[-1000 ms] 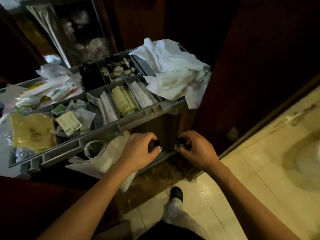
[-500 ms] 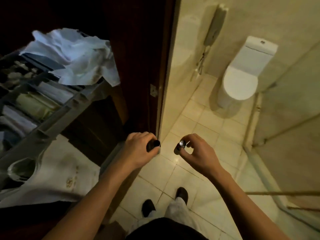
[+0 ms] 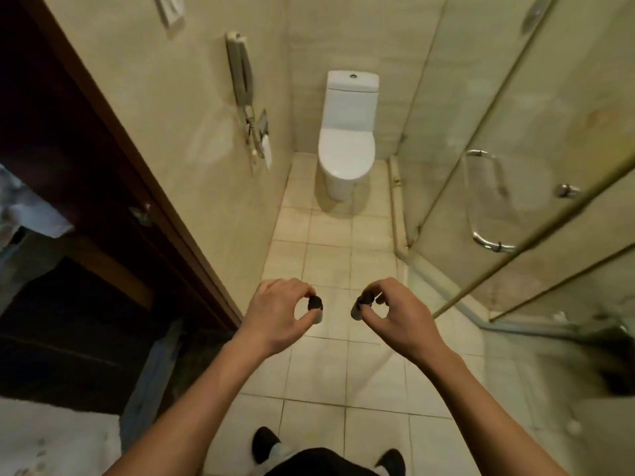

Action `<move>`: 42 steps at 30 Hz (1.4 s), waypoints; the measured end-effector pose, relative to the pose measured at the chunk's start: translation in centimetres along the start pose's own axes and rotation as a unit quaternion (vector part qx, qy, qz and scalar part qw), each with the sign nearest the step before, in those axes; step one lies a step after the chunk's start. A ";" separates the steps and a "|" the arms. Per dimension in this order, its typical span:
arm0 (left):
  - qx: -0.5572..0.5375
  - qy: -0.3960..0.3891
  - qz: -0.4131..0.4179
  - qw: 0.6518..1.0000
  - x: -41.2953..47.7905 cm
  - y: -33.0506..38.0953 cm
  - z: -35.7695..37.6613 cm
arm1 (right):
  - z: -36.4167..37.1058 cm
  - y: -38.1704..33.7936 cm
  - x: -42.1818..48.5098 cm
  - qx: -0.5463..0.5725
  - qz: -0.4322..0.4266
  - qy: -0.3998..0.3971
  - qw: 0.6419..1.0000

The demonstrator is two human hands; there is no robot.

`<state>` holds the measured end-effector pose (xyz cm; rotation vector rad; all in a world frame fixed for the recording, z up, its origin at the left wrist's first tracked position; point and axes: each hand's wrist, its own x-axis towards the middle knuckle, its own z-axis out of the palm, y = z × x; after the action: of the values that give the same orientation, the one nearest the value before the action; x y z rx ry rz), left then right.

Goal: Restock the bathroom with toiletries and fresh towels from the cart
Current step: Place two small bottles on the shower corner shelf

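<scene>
Two hands over the tiled floor facing the toilet: left hand and right hand each pinch a small dark-capped bottle, left bottle, right bottle

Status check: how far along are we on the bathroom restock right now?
Done: toiletries are picked up. The left hand pinches a dark-capped bottle and the right hand pinches a second bottle. In hand: the person stands on the tiled floor facing the toilet, with both bottles held out front. Left: neither bottle is set down yet, and no towel is in either hand.
</scene>
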<state>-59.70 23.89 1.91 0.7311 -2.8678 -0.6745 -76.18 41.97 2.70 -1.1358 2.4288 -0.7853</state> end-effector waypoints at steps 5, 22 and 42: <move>-0.006 -0.005 0.045 0.999 2.2 8.5 4.2 | -5.7 7.4 -3.0 0.001 0.032 0.018 0.999; 0.052 -0.062 0.219 0.972 13.5 31.4 14.5 | -19.6 26.2 -9.0 -0.060 0.126 0.137 0.981; 0.081 -0.074 0.437 0.893 33.7 44.7 21.0 | -29.3 36.1 -1.6 -0.054 0.279 0.227 0.932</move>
<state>-112.88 51.14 2.73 -0.6364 -2.9422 -0.3520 -111.62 72.05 3.73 -0.2506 2.9840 -0.7868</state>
